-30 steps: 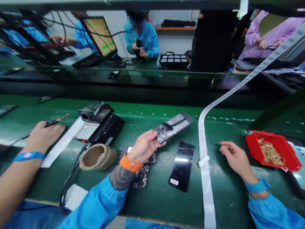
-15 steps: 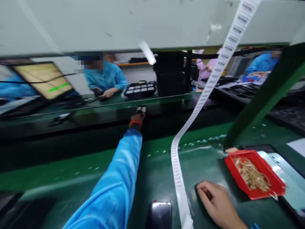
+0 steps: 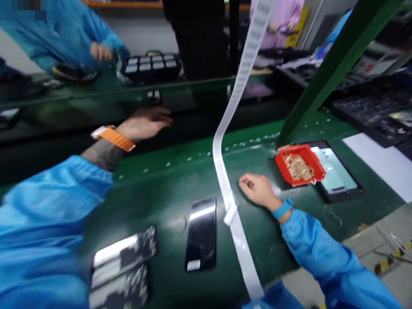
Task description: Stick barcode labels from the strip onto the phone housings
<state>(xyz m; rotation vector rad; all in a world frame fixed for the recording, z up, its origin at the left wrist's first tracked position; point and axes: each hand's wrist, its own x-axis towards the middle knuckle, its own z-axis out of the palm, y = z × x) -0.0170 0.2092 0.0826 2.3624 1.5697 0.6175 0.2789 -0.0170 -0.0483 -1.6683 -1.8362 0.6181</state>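
My left hand (image 3: 146,124) is over the dark channel beyond the green bench, fingers apart and slightly blurred, with nothing in it. Just past its fingers lies a small dark device (image 3: 154,96) with light patches. My right hand (image 3: 256,189) rests curled on the green bench top, between a hanging strip of barcode labels (image 3: 221,165) and a red tray (image 3: 283,168) of thin tan bands; nothing shows in its fingers. A black phone (image 3: 202,234) with a small white label lies left of the strip. Opened phone housings (image 3: 122,262) lie at the lower left.
A green post (image 3: 334,64) slants down behind the red tray. Beside that tray, a pale panel (image 3: 334,169) rests on a dark one. White paper (image 3: 380,161) lies farther right. Across the channel, a person in blue (image 3: 74,36) sits by a black tray of devices (image 3: 151,73).
My left hand has let go of the small dark device and drawn back from it. The view has tilted down, bringing more of the bench and the phone housings into sight.
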